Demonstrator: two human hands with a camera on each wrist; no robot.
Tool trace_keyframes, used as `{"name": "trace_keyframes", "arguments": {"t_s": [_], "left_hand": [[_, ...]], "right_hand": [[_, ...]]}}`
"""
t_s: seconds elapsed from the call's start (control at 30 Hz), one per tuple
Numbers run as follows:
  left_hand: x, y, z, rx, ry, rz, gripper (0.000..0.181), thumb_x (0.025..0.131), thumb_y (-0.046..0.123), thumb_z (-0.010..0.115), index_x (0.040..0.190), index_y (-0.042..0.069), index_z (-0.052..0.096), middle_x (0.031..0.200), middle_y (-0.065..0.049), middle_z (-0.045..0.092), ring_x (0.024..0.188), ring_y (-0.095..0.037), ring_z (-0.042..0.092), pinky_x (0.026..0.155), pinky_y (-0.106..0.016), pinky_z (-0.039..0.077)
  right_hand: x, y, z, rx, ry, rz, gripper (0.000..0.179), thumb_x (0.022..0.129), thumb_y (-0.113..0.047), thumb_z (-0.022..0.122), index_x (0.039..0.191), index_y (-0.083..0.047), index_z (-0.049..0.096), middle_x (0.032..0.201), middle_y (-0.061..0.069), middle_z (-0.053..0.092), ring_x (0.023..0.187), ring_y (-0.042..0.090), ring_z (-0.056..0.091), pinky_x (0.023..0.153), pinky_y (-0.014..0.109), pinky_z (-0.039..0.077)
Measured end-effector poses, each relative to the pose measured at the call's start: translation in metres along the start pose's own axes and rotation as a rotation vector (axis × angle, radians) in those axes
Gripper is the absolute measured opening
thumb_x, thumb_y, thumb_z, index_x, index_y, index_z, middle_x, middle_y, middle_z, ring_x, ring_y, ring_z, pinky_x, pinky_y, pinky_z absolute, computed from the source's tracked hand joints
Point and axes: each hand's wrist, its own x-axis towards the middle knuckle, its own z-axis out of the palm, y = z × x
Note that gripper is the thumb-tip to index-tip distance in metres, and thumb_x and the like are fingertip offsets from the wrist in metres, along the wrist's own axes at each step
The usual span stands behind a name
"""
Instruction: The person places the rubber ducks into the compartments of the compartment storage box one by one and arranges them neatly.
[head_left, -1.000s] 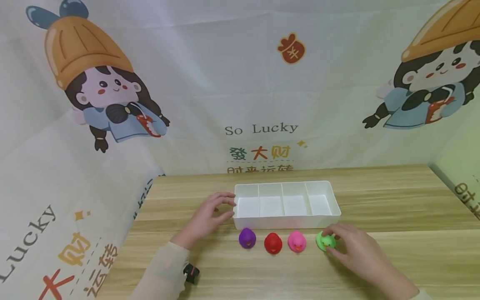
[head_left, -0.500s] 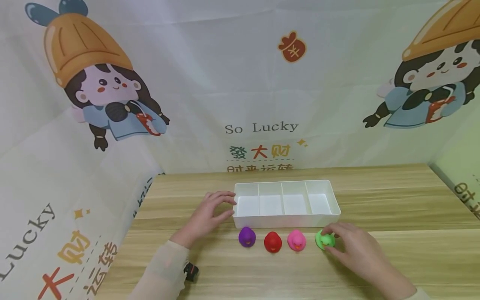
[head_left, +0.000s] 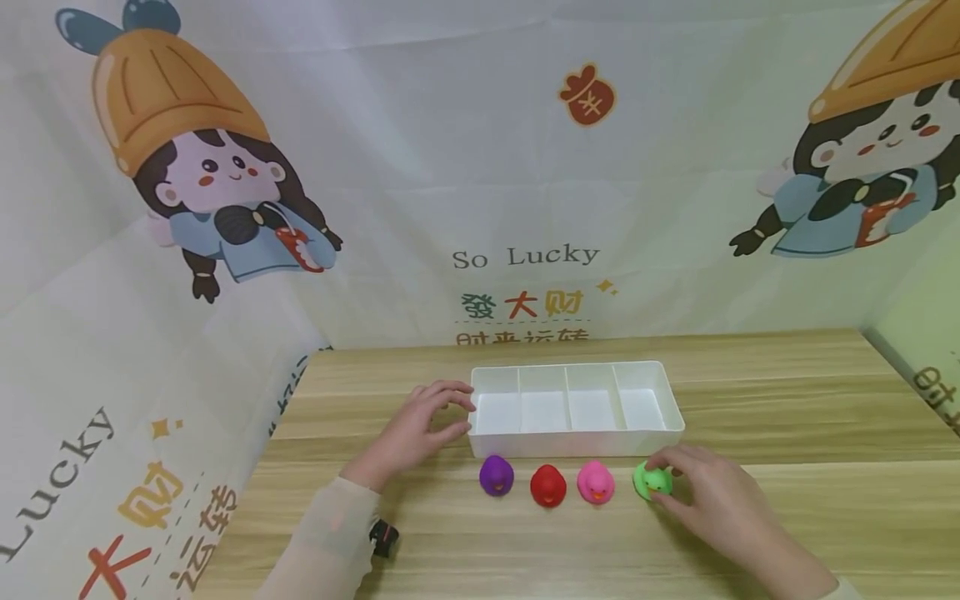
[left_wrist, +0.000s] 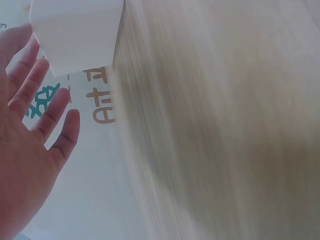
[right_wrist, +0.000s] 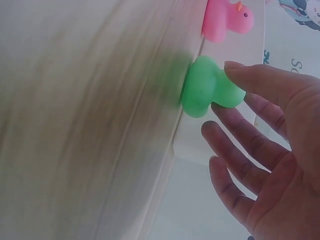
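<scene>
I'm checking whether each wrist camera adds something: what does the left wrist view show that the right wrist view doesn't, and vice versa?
Only the left wrist view shows the left grip, fingers spread, by the narrow end of the white tray.

Only the right wrist view shows the right grip pinching the green duck, with the pink duck beside it and part of a cartoon figure.

Both show the wooden table, part of the white tray and the printed backdrop.

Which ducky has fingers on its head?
The green duck, at the row's right end: the right hand pinches its head. No hand touches the purple duck, red duck or pink duck.
</scene>
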Motion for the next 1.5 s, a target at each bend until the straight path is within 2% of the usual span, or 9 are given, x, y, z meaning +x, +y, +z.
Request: {"name": "trace_keyframes", "arguments": {"t_s": [0.13, 0.3, 0.4, 0.6, 0.87, 1.1, 1.3, 1.5], "left_hand": [[0.001, -0.001, 0.000, -0.019, -0.006, 0.007, 0.021, 0.097, 0.025, 0.073, 0.117, 0.019, 0.069, 0.149, 0.000, 0.057, 0.136, -0.029, 0.047, 0.112, -0.055, 0.041], [0.001, -0.002, -0.001, -0.087, -0.009, 0.000, 0.022, 0.095, 0.023, 0.075, 0.116, 0.019, 0.070, 0.150, -0.001, 0.055, 0.128, -0.029, 0.052, 0.102, -0.055, 0.048], [0.000, -0.003, -0.002, -0.114, -0.016, -0.008, 0.022, 0.095, 0.022, 0.075, 0.116, 0.019, 0.070, 0.150, -0.001, 0.055, 0.125, -0.030, 0.052, 0.099, -0.055, 0.048], [0.002, -0.005, -0.002, -0.108, -0.024, 0.009, 0.023, 0.095, 0.023, 0.074, 0.117, 0.018, 0.070, 0.152, -0.002, 0.054, 0.125, -0.029, 0.052, 0.101, -0.055, 0.047], [0.002, -0.006, -0.002, -0.106, -0.034, 0.011, 0.026, 0.096, 0.022, 0.074, 0.120, 0.013, 0.069, 0.153, -0.002, 0.053, 0.128, -0.028, 0.049, 0.105, -0.053, 0.044], [0.002, -0.006, -0.002, -0.101, -0.045, 0.009, 0.027, 0.096, 0.023, 0.074, 0.120, 0.014, 0.068, 0.153, -0.001, 0.053, 0.130, -0.030, 0.048, 0.107, -0.053, 0.043], [0.002, -0.004, -0.003, -0.108, -0.059, 0.013, 0.026, 0.096, 0.021, 0.074, 0.120, 0.013, 0.067, 0.154, -0.003, 0.052, 0.132, -0.031, 0.045, 0.106, -0.049, 0.043], [0.001, -0.005, -0.003, -0.104, -0.056, 0.014, 0.025, 0.096, 0.023, 0.074, 0.119, 0.017, 0.067, 0.154, -0.003, 0.052, 0.132, -0.031, 0.044, 0.102, -0.045, 0.043]], "right_hand": [[0.000, -0.001, -0.001, -0.003, 0.013, -0.010, 0.035, 0.073, -0.019, 0.094, 0.100, -0.027, 0.072, 0.097, -0.015, 0.071, 0.083, 0.011, 0.067, 0.070, 0.032, 0.055], [0.000, -0.006, -0.002, 0.001, 0.017, -0.017, 0.034, 0.074, -0.019, 0.092, 0.100, -0.026, 0.073, 0.098, -0.013, 0.073, 0.085, 0.011, 0.068, 0.073, 0.034, 0.056], [0.001, -0.008, -0.003, 0.008, 0.017, -0.028, 0.034, 0.074, -0.019, 0.092, 0.101, -0.025, 0.073, 0.100, -0.012, 0.074, 0.086, 0.012, 0.069, 0.074, 0.036, 0.057], [0.003, -0.014, -0.004, 0.025, 0.051, -0.052, 0.034, 0.075, -0.017, 0.091, 0.103, -0.025, 0.073, 0.103, -0.013, 0.075, 0.091, 0.013, 0.071, 0.079, 0.039, 0.059], [0.009, -0.022, -0.006, 0.032, 0.087, -0.107, 0.035, 0.076, -0.018, 0.091, 0.105, -0.025, 0.073, 0.103, -0.016, 0.072, 0.092, 0.010, 0.071, 0.079, 0.036, 0.059], [0.013, -0.029, -0.007, 0.051, 0.099, -0.097, 0.035, 0.075, -0.019, 0.092, 0.105, -0.024, 0.074, 0.103, -0.014, 0.074, 0.091, 0.011, 0.071, 0.079, 0.037, 0.059], [0.018, -0.036, -0.009, 0.098, 0.126, -0.137, 0.038, 0.074, -0.015, 0.092, 0.105, -0.023, 0.073, 0.102, -0.017, 0.073, 0.090, 0.009, 0.068, 0.080, 0.036, 0.058], [0.025, -0.045, -0.008, 0.121, 0.118, -0.158, 0.038, 0.074, -0.014, 0.092, 0.105, -0.025, 0.072, 0.101, -0.018, 0.071, 0.090, 0.008, 0.066, 0.081, 0.033, 0.057]]}}
